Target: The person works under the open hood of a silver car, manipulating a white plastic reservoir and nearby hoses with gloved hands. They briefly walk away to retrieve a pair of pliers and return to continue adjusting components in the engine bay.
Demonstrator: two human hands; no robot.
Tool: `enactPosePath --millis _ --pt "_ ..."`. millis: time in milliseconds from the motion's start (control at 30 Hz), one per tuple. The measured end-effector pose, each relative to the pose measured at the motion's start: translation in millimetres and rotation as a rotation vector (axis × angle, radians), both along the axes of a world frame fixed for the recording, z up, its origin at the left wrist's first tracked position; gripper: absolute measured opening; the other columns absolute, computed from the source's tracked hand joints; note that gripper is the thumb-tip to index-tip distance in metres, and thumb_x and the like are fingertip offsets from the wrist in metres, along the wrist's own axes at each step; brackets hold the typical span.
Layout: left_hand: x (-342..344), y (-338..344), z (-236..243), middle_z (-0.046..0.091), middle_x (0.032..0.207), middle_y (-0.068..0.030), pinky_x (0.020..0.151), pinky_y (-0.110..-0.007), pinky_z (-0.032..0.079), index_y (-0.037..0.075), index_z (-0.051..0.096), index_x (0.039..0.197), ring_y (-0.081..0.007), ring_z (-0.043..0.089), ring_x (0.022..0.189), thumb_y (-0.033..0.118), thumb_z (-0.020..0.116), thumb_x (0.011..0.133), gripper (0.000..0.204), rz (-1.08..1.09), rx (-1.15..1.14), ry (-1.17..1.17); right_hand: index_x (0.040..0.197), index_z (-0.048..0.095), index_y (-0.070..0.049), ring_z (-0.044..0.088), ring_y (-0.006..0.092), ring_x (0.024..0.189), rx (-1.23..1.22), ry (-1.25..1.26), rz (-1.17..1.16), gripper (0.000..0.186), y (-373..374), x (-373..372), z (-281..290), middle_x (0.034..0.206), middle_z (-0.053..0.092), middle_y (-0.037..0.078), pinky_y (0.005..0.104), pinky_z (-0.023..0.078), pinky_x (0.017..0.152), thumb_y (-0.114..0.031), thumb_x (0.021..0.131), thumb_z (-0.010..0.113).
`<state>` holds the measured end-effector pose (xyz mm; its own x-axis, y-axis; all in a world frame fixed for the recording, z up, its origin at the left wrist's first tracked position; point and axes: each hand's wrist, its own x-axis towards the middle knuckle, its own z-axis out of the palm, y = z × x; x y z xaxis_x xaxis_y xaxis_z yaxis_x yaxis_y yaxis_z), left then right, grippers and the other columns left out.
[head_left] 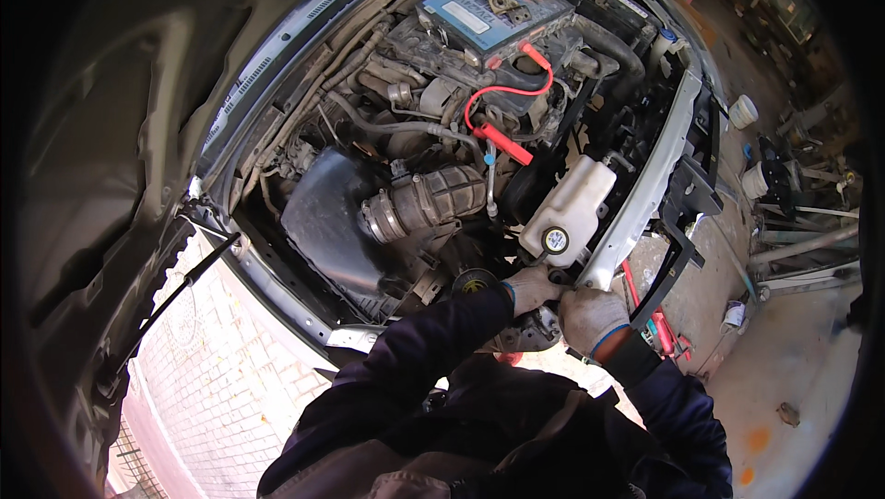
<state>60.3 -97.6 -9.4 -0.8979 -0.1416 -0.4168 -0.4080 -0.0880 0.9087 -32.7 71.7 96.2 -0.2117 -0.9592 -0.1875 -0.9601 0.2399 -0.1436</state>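
Both my hands wear pale knitted work gloves and are close together at the front corner of a car's engine bay. My left hand [535, 291] is just below the white plastic reservoir [576, 199] with its dark round cap [554, 241]. Its fingers are bent around something dark that I cannot make out. Beside it, my right hand [593, 322] is curled closed at the near end of the silver front crossmember [645, 181]; what it grips is hidden. Under both hands lies a shiny grey part [530, 331], perhaps a lamp housing.
A black air-filter housing [334, 218] and a ribbed intake hose [433, 199] fill the bay's left. A red-handled tool with a cable [505, 144] lies on the engine, below a blue box [498, 10] carrying metal parts. The raised hood [101, 130] stands left, its prop rod [189, 276] nearby.
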Motion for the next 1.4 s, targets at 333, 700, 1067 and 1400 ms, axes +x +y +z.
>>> enactPosePath --millis 333,700,1067,1400 --pt "0 6 -20 0.073 0.144 -0.0229 0.115 -0.040 0.055 -0.012 0.049 0.158 -0.0302 0.070 0.133 0.042 0.094 0.093 0.096 -0.131 -0.218 0.226 0.086 0.073 -0.008 0.075 0.0369 0.074 -0.184 0.004 0.062 0.037 -41 -22 66 0.085 0.074 0.016 0.0522 0.059 0.067 -0.041 0.104 0.074" --pt "0 5 -3 0.066 0.154 -0.0310 0.122 -0.044 0.050 -0.008 0.043 0.164 -0.0412 0.062 0.147 0.055 0.087 0.096 0.103 -0.154 -0.122 -0.084 0.116 0.080 -0.010 0.077 0.0423 0.102 -0.559 -0.074 0.344 0.026 -399 -54 124 0.114 0.080 0.019 0.0526 0.062 0.087 -0.032 0.109 0.067" --pt "-6 43 -48 0.076 0.136 -0.0216 0.113 -0.047 0.058 0.001 0.061 0.152 -0.0348 0.075 0.127 0.039 0.075 0.108 0.060 -0.209 -0.121 -0.051 0.113 0.086 -0.012 0.081 0.0404 0.103 -0.461 0.042 0.106 0.037 -734 5 94 0.117 0.084 0.019 0.0542 0.064 0.090 -0.037 0.112 0.059" --pt "-24 92 -99 0.074 0.134 -0.0224 0.108 -0.049 0.061 0.011 0.071 0.148 -0.0354 0.075 0.123 0.041 0.072 0.108 0.050 -0.245 -0.387 -0.096 0.097 0.086 -0.006 0.078 0.0426 0.082 -0.501 0.185 0.125 0.021 -787 -1 81 0.103 0.081 0.026 0.0585 0.063 0.077 -0.016 0.098 0.067"
